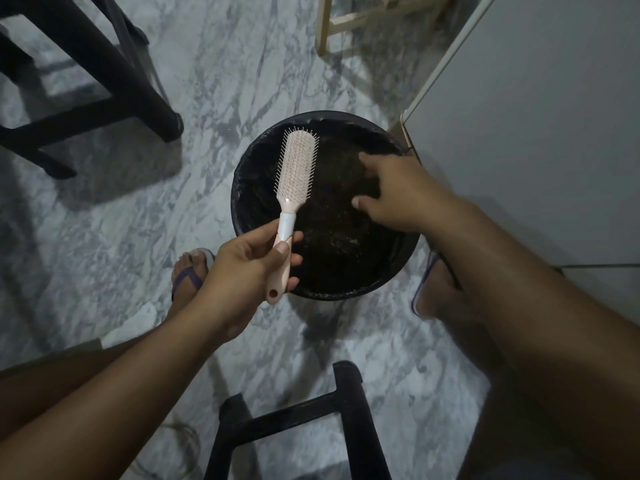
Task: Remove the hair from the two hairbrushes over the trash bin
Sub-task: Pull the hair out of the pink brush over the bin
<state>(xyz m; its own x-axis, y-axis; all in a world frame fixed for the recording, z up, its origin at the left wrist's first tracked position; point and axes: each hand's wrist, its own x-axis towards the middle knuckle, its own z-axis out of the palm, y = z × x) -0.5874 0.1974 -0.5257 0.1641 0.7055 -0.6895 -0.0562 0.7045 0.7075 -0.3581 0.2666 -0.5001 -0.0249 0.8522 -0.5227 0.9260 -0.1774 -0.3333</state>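
under you lies a grey-veined marble floor [242,81]. to your upper left a black stool [104,71] stands on it and throws a shadow toward you. at the top edge you see the pale wooden legs [327,26] of another piece of furniture, cut off by the frame. a white cabinet [536,133] fills your right side. at the bottom a second black stool [349,410] shows its legs and rungs. left of centre you see a purple-strapped sandal [188,277].

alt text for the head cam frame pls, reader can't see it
A person's left hand holds a pink hairbrush by its handle over a black trash bin on a marble floor. The right hand hovers open above the bin.
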